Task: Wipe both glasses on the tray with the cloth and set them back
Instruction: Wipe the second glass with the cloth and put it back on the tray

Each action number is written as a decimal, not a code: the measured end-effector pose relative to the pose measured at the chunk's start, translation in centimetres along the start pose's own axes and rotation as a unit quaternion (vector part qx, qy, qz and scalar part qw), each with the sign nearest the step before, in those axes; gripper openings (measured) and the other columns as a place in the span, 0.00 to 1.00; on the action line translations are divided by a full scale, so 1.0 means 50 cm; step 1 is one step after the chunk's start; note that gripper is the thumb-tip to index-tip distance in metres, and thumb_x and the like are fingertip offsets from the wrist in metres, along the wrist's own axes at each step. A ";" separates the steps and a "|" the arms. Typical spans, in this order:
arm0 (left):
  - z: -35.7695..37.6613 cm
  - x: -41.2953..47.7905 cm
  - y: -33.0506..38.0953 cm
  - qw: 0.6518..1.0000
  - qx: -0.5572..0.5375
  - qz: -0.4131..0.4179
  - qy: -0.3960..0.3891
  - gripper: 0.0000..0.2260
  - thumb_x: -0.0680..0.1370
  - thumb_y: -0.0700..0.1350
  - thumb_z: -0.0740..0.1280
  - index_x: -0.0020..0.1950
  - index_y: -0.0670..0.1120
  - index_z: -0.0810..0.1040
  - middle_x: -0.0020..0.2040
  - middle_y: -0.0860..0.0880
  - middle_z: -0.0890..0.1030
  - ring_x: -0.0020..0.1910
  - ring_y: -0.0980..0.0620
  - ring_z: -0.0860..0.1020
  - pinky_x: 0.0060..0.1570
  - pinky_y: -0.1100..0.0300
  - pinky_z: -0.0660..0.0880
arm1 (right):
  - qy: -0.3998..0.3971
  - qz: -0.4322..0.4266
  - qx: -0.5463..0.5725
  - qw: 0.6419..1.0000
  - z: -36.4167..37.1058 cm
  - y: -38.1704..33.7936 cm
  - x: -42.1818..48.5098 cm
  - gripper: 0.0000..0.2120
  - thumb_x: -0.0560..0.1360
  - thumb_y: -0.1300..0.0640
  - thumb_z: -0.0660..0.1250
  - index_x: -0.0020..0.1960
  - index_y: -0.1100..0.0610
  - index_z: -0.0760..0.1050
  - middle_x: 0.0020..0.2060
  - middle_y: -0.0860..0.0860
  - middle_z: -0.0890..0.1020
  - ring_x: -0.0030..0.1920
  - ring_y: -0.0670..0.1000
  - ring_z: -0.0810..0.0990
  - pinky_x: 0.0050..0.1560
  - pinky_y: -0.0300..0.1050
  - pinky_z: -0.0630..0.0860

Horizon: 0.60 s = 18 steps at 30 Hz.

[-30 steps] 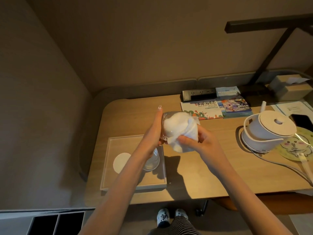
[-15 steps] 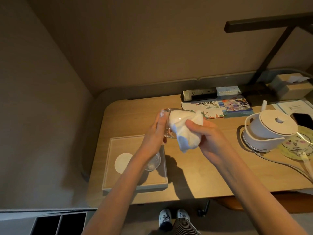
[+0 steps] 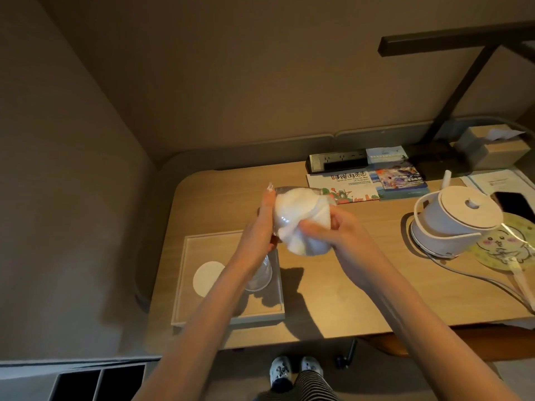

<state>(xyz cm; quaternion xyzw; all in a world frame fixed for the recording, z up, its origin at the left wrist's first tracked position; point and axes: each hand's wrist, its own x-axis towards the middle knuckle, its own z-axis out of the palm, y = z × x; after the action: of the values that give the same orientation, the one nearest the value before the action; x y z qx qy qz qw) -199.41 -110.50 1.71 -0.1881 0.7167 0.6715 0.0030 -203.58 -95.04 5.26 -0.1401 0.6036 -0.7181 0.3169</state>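
A clear glass (image 3: 285, 195) is held above the desk, tilted on its side, in my left hand (image 3: 260, 227). The white cloth (image 3: 301, 224) is stuffed into the glass and bunched around its rim, and my right hand (image 3: 333, 233) grips the cloth from the right. A second clear glass (image 3: 260, 277) stands on the pale wooden tray (image 3: 231, 316) at the desk's left, partly hidden by my left forearm. A white round coaster (image 3: 207, 277) lies bare on the tray's left half.
A white kettle (image 3: 454, 224) on its base stands at the right, its cord trailing to the desk edge. Brochures (image 3: 367, 183), a power strip (image 3: 335, 162), a tissue box (image 3: 492, 146), a phone (image 3: 515, 204) and a cartoon fan (image 3: 506, 250) lie along the back and right.
The cloth, which hung partly out of the glass half a second ago, is pushed back inside it, and my right hand has turned around the rim. The tray glass has not moved.
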 end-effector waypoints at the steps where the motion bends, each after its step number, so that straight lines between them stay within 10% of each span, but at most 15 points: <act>1: 0.004 -0.007 -0.003 0.997 0.060 0.050 0.029 0.31 0.76 0.73 0.48 0.62 0.54 0.77 0.50 0.47 0.85 0.50 0.48 0.83 0.54 0.45 0.80 | -0.007 0.044 0.114 0.992 -0.006 0.000 0.002 0.19 0.69 0.57 0.70 0.59 0.62 0.76 0.52 0.55 0.83 0.50 0.50 0.82 0.45 0.42 0.80; 5: -0.002 -0.015 0.009 0.948 0.275 0.136 0.082 0.29 0.74 0.72 0.45 0.70 0.61 0.62 0.49 0.48 0.84 0.48 0.46 0.83 0.51 0.45 0.79 | -0.011 0.138 0.401 0.905 -0.026 0.001 0.006 0.22 0.64 0.58 0.74 0.55 0.66 0.80 0.57 0.60 0.81 0.57 0.57 0.80 0.56 0.56 0.77; 11: -0.018 -0.008 0.017 0.999 0.011 -0.013 -0.048 0.47 0.58 0.85 0.44 0.58 0.58 0.80 0.49 0.36 0.83 0.44 0.38 0.82 0.44 0.45 0.81 | 0.022 -0.007 0.086 0.996 -0.015 0.002 -0.001 0.17 0.67 0.62 0.71 0.55 0.59 0.78 0.46 0.54 0.85 0.45 0.49 0.83 0.44 0.43 0.79; 14: -0.033 0.012 0.008 0.990 -0.018 -0.097 -0.098 0.54 0.62 0.83 0.40 0.60 0.42 0.77 0.32 0.41 0.79 0.24 0.52 0.73 0.27 0.64 0.72 | 0.006 -0.067 -0.138 0.988 -0.007 0.003 -0.008 0.15 0.69 0.61 0.73 0.55 0.54 0.78 0.47 0.51 0.84 0.46 0.46 0.82 0.42 0.38 0.78; 18: -0.032 0.001 0.011 0.986 -0.060 -0.115 -0.105 0.42 0.72 0.77 0.42 0.55 0.44 0.77 0.36 0.43 0.76 0.25 0.55 0.73 0.25 0.67 0.71 | -0.053 -0.074 -0.274 0.957 -0.011 -0.012 -0.009 0.15 0.70 0.57 0.72 0.55 0.46 0.75 0.47 0.43 0.81 0.47 0.40 0.79 0.45 0.33 0.76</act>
<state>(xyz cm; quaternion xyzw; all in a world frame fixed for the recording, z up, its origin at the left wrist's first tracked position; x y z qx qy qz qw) -199.18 -112.05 2.39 -0.1973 0.6447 0.7243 0.1442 -203.74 -94.31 5.82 -0.3036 0.7476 -0.5381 0.2439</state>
